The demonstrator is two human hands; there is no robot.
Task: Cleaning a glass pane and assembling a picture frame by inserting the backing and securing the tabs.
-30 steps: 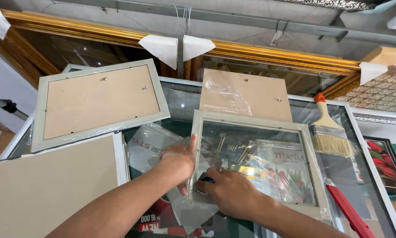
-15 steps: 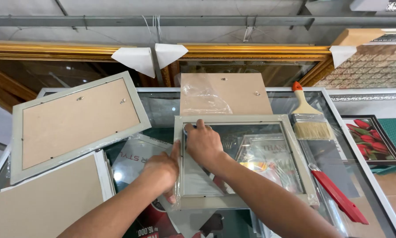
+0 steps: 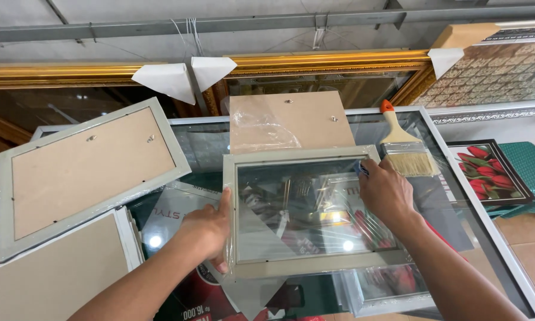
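In the head view, a grey picture frame (image 3: 306, 211) lay glass-up on the glass table (image 3: 493, 220), centre. The step looked like wiping its pane; next would call for steady strokes across it. The left hand (image 3: 211, 229) pressed flat, open, against the frame's left edge. The right hand (image 3: 386, 193) closed on a small blue cloth (image 3: 361, 169) at the far right corner, beside a paintbrush (image 3: 403, 145).

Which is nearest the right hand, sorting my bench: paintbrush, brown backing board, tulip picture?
From the right hand:
1. Paintbrush, just above it, bristles almost touching.
2. Brown backing board, up and left.
3. Tulip picture, far right edge.
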